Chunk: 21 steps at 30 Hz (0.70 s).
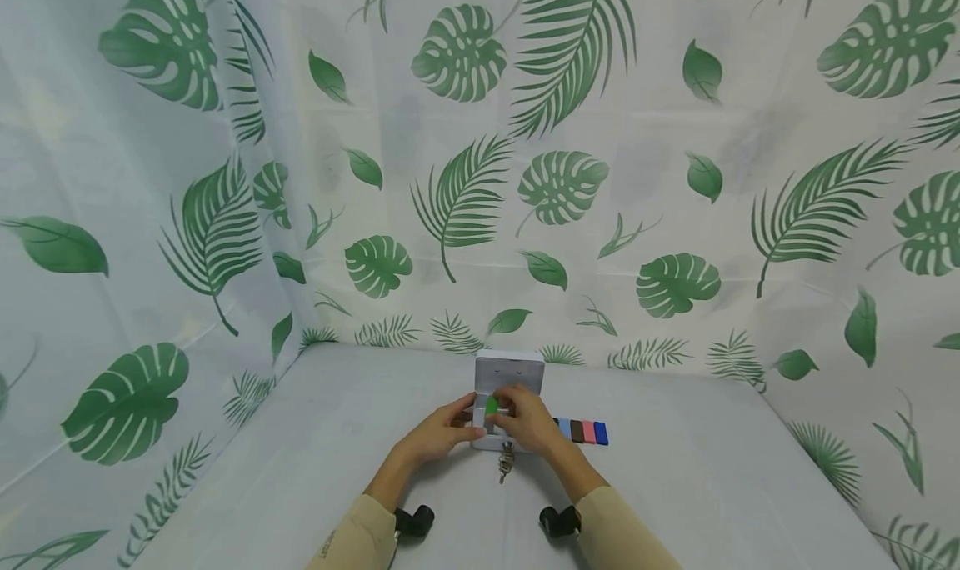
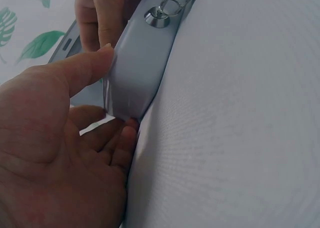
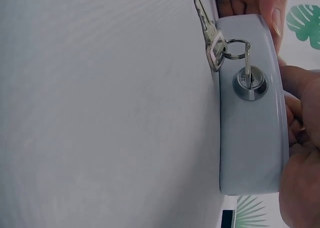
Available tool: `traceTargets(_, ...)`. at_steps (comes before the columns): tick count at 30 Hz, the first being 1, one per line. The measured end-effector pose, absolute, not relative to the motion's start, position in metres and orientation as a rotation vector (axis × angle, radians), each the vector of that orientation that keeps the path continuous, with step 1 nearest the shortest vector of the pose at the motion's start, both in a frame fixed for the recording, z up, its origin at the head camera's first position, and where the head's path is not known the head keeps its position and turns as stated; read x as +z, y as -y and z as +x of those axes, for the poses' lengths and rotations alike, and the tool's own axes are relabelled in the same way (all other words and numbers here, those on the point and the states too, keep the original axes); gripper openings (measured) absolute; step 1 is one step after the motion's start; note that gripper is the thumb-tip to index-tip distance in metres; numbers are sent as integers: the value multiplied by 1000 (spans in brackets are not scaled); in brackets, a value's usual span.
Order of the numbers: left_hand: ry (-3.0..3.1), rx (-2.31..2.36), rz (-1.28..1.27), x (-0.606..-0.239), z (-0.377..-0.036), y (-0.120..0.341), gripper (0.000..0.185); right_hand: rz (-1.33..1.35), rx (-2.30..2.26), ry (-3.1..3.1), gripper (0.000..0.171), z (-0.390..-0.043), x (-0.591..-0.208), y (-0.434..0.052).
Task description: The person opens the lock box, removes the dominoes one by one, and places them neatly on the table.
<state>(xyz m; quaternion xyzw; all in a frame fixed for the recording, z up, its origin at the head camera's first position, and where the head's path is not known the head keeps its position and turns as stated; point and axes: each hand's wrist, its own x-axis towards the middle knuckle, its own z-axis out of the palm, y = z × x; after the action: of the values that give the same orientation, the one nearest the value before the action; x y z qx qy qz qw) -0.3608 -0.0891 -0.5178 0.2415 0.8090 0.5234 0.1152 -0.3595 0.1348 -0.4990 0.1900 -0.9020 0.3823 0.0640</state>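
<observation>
Gripping the small grey lockbox (image 1: 508, 378) at its left front corner, your left hand (image 1: 435, 437) has its thumb pressed against the box's front wall and its fingers curled under the edge, as the left wrist view shows. Your right hand (image 1: 528, 420) sits over the open compartment and pinches a small green piece (image 1: 492, 405) between thumb and fingertips, just above the box's inside.

The box stands on the grey table (image 1: 712, 487) near the middle, close to the leaf-printed backdrop (image 1: 480, 137), with its lid raised upright behind your hands. A key (image 3: 248, 73) is seated in the lock (image 3: 250, 83) on the front wall, and a second key (image 3: 209, 35) hangs from the same ring, lying against the table surface.

Just to the right of the box, touching or nearly touching it, lies a row of small coloured blocks (image 1: 583, 432): light blue, brown, pink and dark blue, side by side. Your right hand partly hides the row's left end.

Both of your sleeves (image 1: 360, 537) are beige, and a dark wrist-mounted camera sits under each forearm.
</observation>
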Motion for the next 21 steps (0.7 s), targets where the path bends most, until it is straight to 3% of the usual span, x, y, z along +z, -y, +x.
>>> traceTargets(21,-2398,1523,706,-517,-361,88,77,502,1229,2560,38,-351,-484,-157)
